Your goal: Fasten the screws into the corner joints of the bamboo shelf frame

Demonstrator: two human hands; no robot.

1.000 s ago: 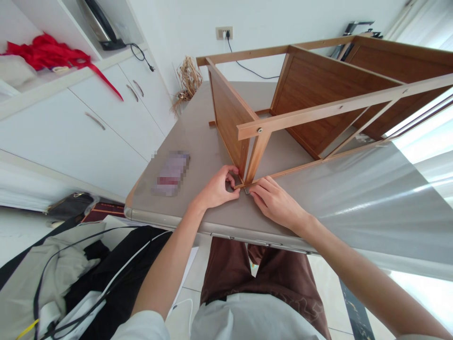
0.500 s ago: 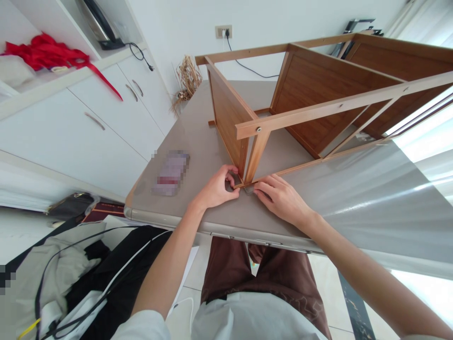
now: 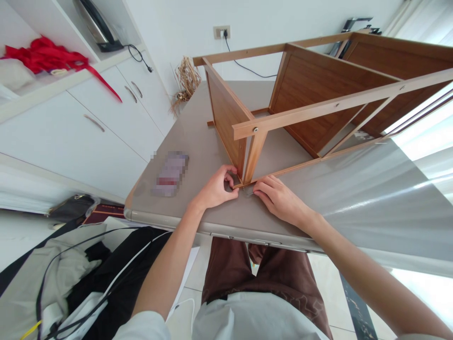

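The wooden frame lies on its side on the worktop. The left hand's grip pinches its near bottom corner. The right hand's grip pinches a thin thing, too blurry to name. This looks like fiddly corner work; the next move probably needs steady wood and careful fingertips.

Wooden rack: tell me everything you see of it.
The brown wooden rack has upright panels between long rails. It rests on the grey table, running out of frame rightward. A round fastener sits at its near upper corner. The left hand touches the near lower corner; the right hand is beside the bottom rail.
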